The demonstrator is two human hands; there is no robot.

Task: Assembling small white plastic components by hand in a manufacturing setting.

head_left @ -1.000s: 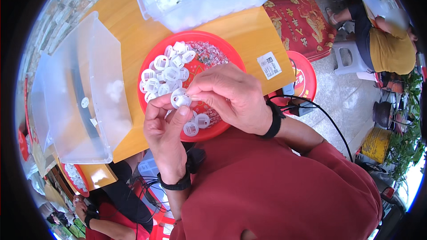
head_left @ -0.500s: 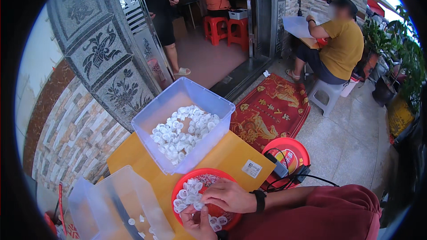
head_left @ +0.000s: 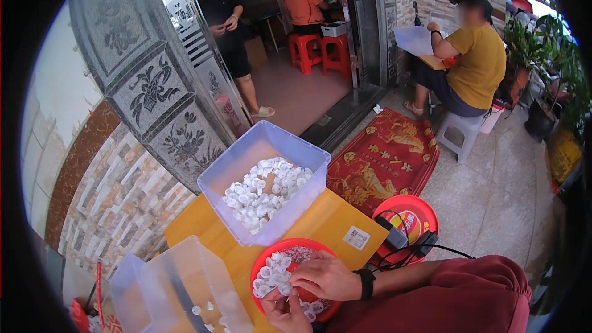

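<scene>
Pale paving (head_left: 468, 191) surrounds a yellow table (head_left: 345, 209), and at its near edge sits a round red tray (head_left: 296, 241). Over that tray one white disc (head_left: 284, 288) seems to be pinched by the left hand (head_left: 287, 316), its thumb and fingers drawn together, while the right hand (head_left: 330, 276) is curled with its fingertips bunched beside the disc; whether they grip anything I cannot tell. Judging by this pose, work on that one disc is under way, not done. Beneath the hands, loose white pieces (head_left: 265, 274) crowd the tray's left side, with silvery scraps (head_left: 301, 251) toward the back. Beyond it, a deep plastic box (head_left: 302, 213) holds a broad heap (head_left: 253, 194) of similar pieces, and a clear box (head_left: 216, 265) to the left shows only a few discs (head_left: 197, 310). Plenty appears unsettled, though which pieces count as finished cannot be told
</scene>
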